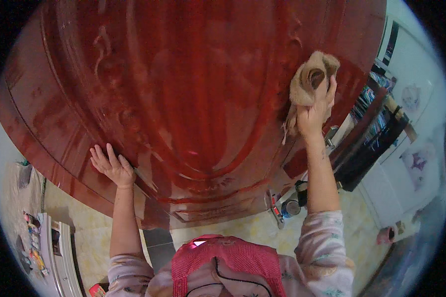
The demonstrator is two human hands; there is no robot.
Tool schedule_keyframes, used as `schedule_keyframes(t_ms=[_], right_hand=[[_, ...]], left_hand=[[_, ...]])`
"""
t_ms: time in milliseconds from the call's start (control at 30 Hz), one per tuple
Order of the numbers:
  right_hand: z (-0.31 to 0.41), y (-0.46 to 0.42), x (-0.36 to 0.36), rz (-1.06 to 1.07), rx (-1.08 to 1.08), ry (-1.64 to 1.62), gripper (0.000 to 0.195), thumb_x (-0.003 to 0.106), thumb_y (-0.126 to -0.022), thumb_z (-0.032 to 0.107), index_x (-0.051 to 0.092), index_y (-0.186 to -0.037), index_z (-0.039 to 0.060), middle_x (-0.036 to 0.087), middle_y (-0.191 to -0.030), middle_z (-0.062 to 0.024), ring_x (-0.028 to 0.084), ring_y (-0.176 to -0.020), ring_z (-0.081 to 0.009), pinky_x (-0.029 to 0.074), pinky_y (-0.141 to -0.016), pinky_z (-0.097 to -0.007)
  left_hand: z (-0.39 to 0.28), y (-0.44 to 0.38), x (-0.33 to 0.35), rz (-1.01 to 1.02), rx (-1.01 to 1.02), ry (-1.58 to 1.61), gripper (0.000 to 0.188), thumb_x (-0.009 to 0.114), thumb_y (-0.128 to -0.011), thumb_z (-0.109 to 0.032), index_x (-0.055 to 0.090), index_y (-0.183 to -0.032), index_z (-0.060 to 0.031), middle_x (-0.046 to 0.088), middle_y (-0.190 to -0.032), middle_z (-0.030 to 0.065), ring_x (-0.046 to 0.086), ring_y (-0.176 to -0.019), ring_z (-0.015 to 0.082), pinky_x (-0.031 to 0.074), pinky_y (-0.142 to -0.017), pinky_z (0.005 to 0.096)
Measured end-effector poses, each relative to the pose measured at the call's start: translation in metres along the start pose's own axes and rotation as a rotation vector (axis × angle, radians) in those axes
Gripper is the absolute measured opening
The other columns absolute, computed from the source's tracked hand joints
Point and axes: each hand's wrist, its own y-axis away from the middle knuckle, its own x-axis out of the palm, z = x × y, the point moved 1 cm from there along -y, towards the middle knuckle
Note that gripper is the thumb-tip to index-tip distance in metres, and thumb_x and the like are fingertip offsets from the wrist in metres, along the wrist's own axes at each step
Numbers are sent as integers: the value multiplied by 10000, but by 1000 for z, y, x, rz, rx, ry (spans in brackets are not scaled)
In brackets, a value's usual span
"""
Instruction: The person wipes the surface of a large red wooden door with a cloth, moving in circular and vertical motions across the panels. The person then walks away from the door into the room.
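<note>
A large glossy red-brown carved wooden door (204,111) fills the upper and middle view, with raised scrollwork and curved mouldings. My right hand (316,111) grips a bunched tan cloth (307,80) against the door's right part; a loose end of the cloth hangs below the hand. My left hand (113,167) lies with fingers spread on the door's lower left part and holds nothing. A metal door handle (331,135) partly shows beside my right forearm.
Light patterned floor tiles (223,237) lie below the door. A small white cabinet (61,256) bearing small items stands lower left. At right are a crowded rack (375,111) and a blue-topped round container (291,208). A pink roll-shaped object (385,235) is at the lower right.
</note>
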Motion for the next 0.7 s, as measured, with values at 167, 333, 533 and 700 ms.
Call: schedule_keyframes(t_ms=[167,333,533,700], right_hand=[[-5,-9,14,-165,-25,40,823,490,-868,601,297,-1444,46,309,-1471,-215,181,-1387,-403,142,-1089,-529],[-4,81,28,-63,119,11,955,504,-813,657,201,-1458,22,168,-1476,-306,206,-1338,-480,166,-1081,-560],[15,241,19,370,372,-12,841,640,-779,411,264,-1422,21,204,-1460,-262,147,-1345,-495,151,-1070,-609],[-11,262,6,651,115,133,689,605,-769,226,352,-1373,12,250,-1441,-227,161,-1340,-485,149,-1064,-626]], left_hand=[[2,0,4,-16,19,12,467,406,-949,-253,408,-1402,-138,283,-1501,144,234,-1394,358,146,-1118,525],[0,0,0,5,3,4,475,415,-941,-248,409,-1401,-131,274,-1504,141,233,-1394,362,150,-1117,529],[-5,-3,3,-4,0,42,486,448,-907,-203,421,-1387,-132,284,-1495,140,236,-1391,360,169,-1111,540],[-2,-2,1,22,-10,19,493,453,-894,-186,425,-1383,-133,287,-1494,141,240,-1389,360,171,-1111,544]])
